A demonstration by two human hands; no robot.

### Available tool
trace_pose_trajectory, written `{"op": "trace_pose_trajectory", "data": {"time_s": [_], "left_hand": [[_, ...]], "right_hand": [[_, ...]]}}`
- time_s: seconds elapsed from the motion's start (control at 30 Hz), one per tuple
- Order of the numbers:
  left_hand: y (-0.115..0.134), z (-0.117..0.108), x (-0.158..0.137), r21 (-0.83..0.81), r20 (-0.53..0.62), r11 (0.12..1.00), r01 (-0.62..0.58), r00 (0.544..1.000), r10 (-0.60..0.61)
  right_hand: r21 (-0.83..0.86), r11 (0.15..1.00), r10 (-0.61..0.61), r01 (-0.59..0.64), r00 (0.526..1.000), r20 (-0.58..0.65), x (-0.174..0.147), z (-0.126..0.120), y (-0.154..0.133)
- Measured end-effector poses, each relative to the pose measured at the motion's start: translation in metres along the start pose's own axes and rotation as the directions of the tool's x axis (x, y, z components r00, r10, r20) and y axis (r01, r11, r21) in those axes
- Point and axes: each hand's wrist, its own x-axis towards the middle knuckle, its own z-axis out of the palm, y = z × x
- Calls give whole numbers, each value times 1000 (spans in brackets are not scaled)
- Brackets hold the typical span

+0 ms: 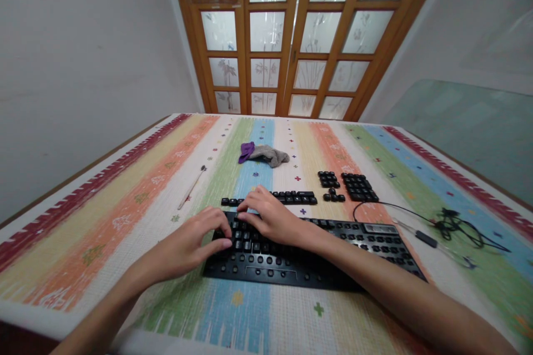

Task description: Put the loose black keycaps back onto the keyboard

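Observation:
A black keyboard (266,273) lies on the cloth, with keycaps on its upper left rows and bare switch sockets in the lower rows and to the right. At its left end is my left hand (197,236), fingers curled and thumb close to the fingertips against the keys; what they pinch, if anything, is hidden. My right hand (270,216) reaches across the top left of the keyboard, thumb and fingers drawn together at the upper keys. Anything between its fingertips is too small to make out. Behind it runs a row of loose keycaps (297,197), partly covered by the hand.
Loose keycaps lie in blocks, a small group (328,179) and a number-pad block (358,187). A grey and purple cloth (266,154) is further back. A thin brush (191,187) lies left. Right are a coiled cable (452,224) and a dark-handled tool (426,239).

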Motion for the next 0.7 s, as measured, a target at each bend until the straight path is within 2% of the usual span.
{"op": "trace_pose_trajectory", "data": {"time_s": [0.07, 0.13, 0.37, 0.7], "left_hand": [[1, 11, -9, -1, 12, 1000, -2, 1000, 2], [1, 20, -15, 10, 9, 1000, -20, 1000, 20], [1, 37, -21, 141, -101, 986, -89, 989, 103], [0, 45, -23, 222, -185, 953, -208, 950, 250]], "right_hand": [[37, 995, -93, 93, 996, 12, -16, 1, -13], [31, 991, -128, 128, 991, 26, -29, 4, -23], [-54, 984, -163, 167, 984, 76, -50, 22, -33], [-215, 956, -203, 198, 979, -2, -57, 32, -36]]}}
